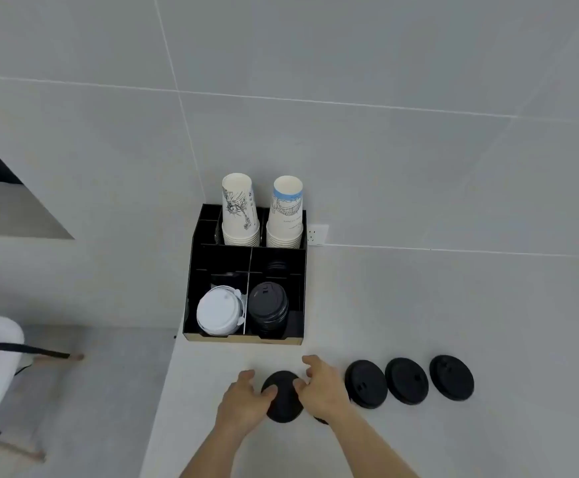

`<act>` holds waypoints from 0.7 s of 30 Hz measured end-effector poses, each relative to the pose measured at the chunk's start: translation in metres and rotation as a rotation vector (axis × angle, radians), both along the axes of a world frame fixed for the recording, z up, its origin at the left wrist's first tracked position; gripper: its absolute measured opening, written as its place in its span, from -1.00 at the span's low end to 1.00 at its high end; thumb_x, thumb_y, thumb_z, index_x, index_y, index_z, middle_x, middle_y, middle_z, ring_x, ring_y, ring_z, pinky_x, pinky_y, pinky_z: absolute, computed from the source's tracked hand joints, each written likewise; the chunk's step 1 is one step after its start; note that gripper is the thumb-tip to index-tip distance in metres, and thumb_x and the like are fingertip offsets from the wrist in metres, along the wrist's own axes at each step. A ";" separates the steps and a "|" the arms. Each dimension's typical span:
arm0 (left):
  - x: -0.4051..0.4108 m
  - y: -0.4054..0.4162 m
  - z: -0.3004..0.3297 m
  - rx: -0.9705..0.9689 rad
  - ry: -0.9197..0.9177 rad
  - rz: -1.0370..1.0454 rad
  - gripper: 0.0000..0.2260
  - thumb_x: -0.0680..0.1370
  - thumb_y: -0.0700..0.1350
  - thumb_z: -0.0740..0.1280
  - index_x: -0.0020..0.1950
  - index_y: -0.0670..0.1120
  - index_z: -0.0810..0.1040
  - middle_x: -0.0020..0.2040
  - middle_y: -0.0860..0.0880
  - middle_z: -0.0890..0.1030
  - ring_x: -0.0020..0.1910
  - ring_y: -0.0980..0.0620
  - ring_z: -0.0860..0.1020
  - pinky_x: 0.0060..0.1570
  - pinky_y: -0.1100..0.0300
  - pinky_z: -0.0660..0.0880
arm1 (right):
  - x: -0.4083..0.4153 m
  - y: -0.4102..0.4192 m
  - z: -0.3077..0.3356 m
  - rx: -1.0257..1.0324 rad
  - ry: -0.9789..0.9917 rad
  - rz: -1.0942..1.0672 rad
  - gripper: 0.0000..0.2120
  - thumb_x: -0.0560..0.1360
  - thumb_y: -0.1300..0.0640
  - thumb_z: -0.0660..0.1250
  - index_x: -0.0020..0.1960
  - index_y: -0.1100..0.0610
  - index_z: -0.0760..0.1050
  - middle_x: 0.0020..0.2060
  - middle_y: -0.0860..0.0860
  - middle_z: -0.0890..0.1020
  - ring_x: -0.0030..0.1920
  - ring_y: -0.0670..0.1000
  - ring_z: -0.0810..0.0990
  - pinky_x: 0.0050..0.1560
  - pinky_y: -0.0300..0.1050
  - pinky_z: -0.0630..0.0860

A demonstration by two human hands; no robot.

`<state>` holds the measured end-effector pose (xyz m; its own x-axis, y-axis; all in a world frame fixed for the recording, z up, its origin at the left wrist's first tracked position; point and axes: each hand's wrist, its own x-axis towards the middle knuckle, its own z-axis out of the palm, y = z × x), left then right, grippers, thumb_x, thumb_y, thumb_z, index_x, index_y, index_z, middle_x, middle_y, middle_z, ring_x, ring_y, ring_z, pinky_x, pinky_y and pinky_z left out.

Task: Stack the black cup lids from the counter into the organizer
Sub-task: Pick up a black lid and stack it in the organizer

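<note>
A black cup lid (282,398) sits near the counter's front edge between both hands. My left hand (244,403) grips its left side, thumb on top. My right hand (324,388) touches the lid's right edge with the thumb, fingers loosely curled and apart, and hides most of another black lid (321,421) beneath it. Three more black lids (366,384) (406,381) (451,377) lie in a row to the right. The black organizer (295,326) stands against the wall, with a stack of black lids (268,310) in its front right compartment.
A stack of white lids (219,313) fills the organizer's front left compartment, and two stacks of paper cups (240,210) (286,213) stand at its back. A wall socket (317,235) is right of it. The counter's left edge (163,391) drops to the floor.
</note>
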<state>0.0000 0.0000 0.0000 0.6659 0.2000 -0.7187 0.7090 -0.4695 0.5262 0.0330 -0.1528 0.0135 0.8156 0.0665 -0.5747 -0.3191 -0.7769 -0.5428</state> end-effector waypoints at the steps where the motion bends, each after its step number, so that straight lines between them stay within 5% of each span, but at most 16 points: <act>1: 0.001 -0.001 -0.003 -0.021 -0.003 0.001 -0.34 0.51 0.14 0.33 0.54 -0.03 0.21 0.43 -0.13 0.44 0.37 -0.09 0.45 0.37 0.05 0.38 | 0.001 -0.001 -0.002 0.005 0.017 -0.006 -0.46 0.53 0.07 0.30 0.47 0.09 0.26 0.19 0.10 0.57 0.12 0.09 0.59 0.11 -0.08 0.54; 5: 0.002 -0.004 0.000 -0.068 0.039 -0.012 -0.34 0.51 0.08 0.34 0.55 -0.05 0.19 0.43 -0.13 0.46 0.38 -0.09 0.46 0.37 0.05 0.38 | 0.000 0.000 -0.004 -0.013 0.063 0.041 -0.43 0.51 0.10 0.29 0.48 0.08 0.24 -0.06 0.01 0.57 -0.06 0.02 0.56 0.03 -0.11 0.55; 11: 0.003 -0.002 0.003 -0.137 0.051 0.029 -0.40 0.44 -0.02 0.44 0.46 -0.02 0.35 0.31 -0.09 0.56 0.23 -0.07 0.56 0.27 0.11 0.46 | -0.001 0.003 -0.007 0.001 0.081 0.006 -0.53 0.50 0.13 0.31 0.39 0.05 0.37 0.12 0.08 0.62 -0.04 0.03 0.61 0.01 -0.12 0.59; 16: 0.017 0.006 0.023 -0.115 -0.124 0.080 -0.60 0.43 -0.08 0.46 0.26 0.03 0.54 0.04 0.06 0.62 0.04 0.04 0.60 0.14 0.14 0.53 | 0.012 0.006 0.008 0.036 -0.084 -0.127 -0.67 0.48 0.09 0.33 0.23 0.05 0.51 -0.16 -0.04 0.63 -0.19 -0.05 0.60 -0.13 -0.21 0.53; 21: 0.046 0.017 0.051 -0.100 -0.311 0.148 -0.72 0.44 -0.09 0.46 0.14 0.05 0.63 0.03 0.13 0.66 -0.03 0.15 0.63 0.12 0.15 0.54 | 0.041 0.016 0.043 0.086 -0.282 -0.156 -0.83 0.48 0.13 0.34 0.05 0.07 0.62 -0.22 -0.08 0.64 -0.13 0.00 0.65 -0.03 -0.09 0.59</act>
